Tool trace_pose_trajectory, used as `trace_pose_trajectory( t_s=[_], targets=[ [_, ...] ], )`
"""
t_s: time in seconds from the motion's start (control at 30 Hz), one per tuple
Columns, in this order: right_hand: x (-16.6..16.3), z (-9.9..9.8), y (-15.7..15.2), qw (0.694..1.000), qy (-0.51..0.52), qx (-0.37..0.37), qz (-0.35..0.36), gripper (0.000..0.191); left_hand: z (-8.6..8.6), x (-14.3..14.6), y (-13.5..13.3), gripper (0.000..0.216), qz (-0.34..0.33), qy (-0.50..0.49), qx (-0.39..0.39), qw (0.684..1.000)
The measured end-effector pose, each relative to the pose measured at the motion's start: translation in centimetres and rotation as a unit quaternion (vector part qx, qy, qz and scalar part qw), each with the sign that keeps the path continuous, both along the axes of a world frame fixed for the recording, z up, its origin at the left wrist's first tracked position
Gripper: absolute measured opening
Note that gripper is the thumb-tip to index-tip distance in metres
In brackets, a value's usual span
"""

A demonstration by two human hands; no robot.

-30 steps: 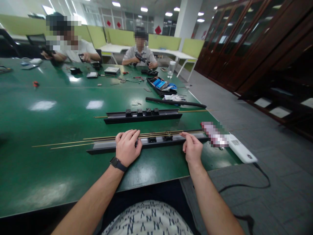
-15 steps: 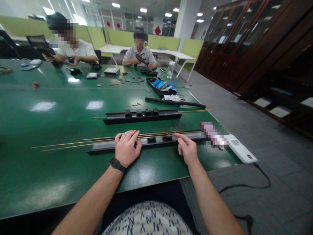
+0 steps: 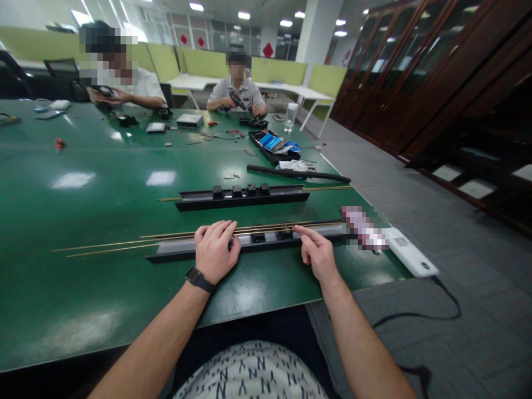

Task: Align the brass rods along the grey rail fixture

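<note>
Near me a long black metal channel point(image 3: 169, 250) lies across the table, pale along its inside. Thin brass rods point(image 3: 103, 246) run lengthwise along it and stick out past its left end. Small black blocks point(image 3: 258, 236) sit in the channel between my hands. My left hand point(image 3: 216, 246), with a watch at the wrist, is closed over the channel and rods, thumb and fingers around a dark block mostly hidden by them. My right hand point(image 3: 318, 252) stretches its index finger to the rods beside the right-hand block; its other fingers are loosely curled.
Behind lies a second black channel point(image 3: 243, 200) with several blocks and brass rods. A black strip point(image 3: 297, 174), gloves point(image 3: 296, 165) and a tool tray point(image 3: 260, 145) are farther back. A white power bank-like device point(image 3: 411, 253) with a cable sits at the right edge. Two people work opposite.
The rods' left ends have shifted very slightly left. My hands hold nearly the same position. Across the table, the person at left has brought both hands together.
</note>
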State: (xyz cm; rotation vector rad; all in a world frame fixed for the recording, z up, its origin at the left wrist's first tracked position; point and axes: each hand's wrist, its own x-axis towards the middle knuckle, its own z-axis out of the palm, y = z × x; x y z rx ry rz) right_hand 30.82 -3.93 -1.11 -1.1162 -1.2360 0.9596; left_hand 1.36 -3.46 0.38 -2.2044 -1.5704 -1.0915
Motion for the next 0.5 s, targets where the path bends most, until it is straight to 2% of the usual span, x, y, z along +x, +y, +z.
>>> trace_pose_trajectory(
  t_s=[0.27, 0.5],
  targets=[
    [0.05, -0.15, 0.12, 1.0, 0.003, 0.009, -0.013, 0.04, -0.15, -0.02, 0.03, 0.029, 0.001, 0.009, 0.006, 1.0],
    [0.09, -0.34, 0.37, 0.998, 0.024, 0.008, -0.066, 0.039, -0.06, -0.01, 0.03, 0.03, 0.002, 0.01, 0.002, 1.0]
  ],
)
